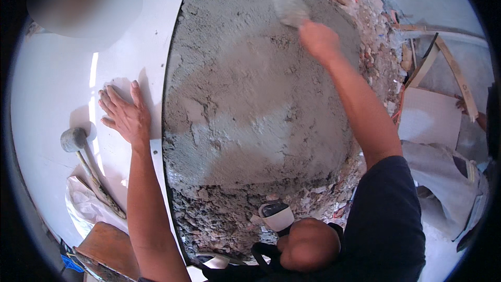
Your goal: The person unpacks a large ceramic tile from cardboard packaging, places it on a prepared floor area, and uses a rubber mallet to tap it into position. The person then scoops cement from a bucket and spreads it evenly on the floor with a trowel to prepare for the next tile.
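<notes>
My right hand (319,40) is closed round the handle of a trowel (286,2), its blade smeared by motion. The blade is over the far part of a wide bed of wet grey mortar (250,83), smooth in places and rough in others. On the left, my left hand (125,109) rests with fingers spread on a glossy white tile (57,89), close to the tile's edge along the mortar. A mallet (73,139) with a grey head and a stained handle lies on the tile, left of that hand.
Broken rubble (386,73) borders the mortar on the right and near sides. White plastic (86,206) and a brown, worn container (109,245) are at the lower left. Wooden strips (454,65) and grey cloth (443,177) are at the right, beside another person's hand (462,105).
</notes>
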The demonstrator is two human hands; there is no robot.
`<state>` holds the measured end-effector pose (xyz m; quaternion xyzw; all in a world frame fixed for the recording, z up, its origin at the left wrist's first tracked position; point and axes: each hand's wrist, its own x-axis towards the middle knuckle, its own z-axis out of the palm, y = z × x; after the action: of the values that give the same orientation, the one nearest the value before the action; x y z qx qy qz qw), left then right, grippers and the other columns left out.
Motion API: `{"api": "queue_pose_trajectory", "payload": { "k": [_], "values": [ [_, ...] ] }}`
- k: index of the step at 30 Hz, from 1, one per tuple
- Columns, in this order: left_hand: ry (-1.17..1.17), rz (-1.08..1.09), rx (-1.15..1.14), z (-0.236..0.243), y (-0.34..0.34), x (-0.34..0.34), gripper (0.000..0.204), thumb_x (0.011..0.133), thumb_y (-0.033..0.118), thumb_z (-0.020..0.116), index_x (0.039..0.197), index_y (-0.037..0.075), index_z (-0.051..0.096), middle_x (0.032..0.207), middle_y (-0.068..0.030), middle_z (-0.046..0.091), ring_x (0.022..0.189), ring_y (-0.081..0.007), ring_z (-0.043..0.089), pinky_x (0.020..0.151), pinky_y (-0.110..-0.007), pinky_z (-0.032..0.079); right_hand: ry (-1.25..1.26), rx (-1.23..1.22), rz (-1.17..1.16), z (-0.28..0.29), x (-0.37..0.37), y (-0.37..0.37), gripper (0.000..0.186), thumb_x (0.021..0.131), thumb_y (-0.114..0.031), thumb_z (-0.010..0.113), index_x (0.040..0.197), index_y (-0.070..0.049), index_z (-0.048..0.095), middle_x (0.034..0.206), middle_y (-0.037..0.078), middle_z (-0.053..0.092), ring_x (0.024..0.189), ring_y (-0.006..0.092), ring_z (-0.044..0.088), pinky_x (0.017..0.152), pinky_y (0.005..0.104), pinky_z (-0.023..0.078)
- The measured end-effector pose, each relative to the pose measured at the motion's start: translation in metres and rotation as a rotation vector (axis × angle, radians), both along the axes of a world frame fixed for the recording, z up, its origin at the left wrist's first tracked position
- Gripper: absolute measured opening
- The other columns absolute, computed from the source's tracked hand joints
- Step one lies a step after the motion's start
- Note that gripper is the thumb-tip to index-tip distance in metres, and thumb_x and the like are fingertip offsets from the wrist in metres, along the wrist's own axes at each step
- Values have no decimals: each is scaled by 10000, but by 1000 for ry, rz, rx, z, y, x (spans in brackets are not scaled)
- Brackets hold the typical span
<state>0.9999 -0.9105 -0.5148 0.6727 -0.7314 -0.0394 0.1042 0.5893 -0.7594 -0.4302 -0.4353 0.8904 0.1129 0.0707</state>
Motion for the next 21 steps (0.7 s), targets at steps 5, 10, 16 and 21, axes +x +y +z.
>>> {"api": "queue_pose_trajectory", "payload": {
  "k": [5, 10, 16, 21],
  "values": [
    [31, -10, -2, -8, 0, 4, 846, 911, 673, 358, 1472, 44, 292, 1539, -195, 239, 1451, -349, 146, 1131, -605, 91, -396, -178, -546, 14, -64, 68, 377, 927, -339, 507, 1093, -22, 623, 902, 178, 664, 672, 281, 672, 605, 434, 512],
    [276, -37, 23, -5, -8, 20, 855, 901, 685, 354, 1475, 54, 292, 1534, -229, 221, 1448, -368, 137, 1132, -606, 60, -736, -295, -459, 9, -29, 76, 387, 922, -351, 547, 1108, -21, 623, 848, 108, 633, 571, 154, 571, 542, 346, 485],
    [472, -302, -120, 15, 73, 72, 641, 939, 340, 561, 1416, -32, 351, 1491, -265, 297, 1399, -421, 244, 1141, -492, 186, -709, -236, 58, 14, 77, 109, 400, 908, -360, 540, 1103, -26, 645, 917, 189, 674, 737, 312, 652, 692, 430, 506],
    [372, -495, 238, 58, 246, 160, 623, 898, 246, 629, 1414, 14, 368, 1492, -270, 290, 1394, -437, 250, 1124, -517, 211, -663, -154, 143, 37, 121, 110, 392, 903, -331, 508, 1030, 13, 645, 992, 250, 659, 958, 420, 622, 833, 489, 477]
  ]
}}
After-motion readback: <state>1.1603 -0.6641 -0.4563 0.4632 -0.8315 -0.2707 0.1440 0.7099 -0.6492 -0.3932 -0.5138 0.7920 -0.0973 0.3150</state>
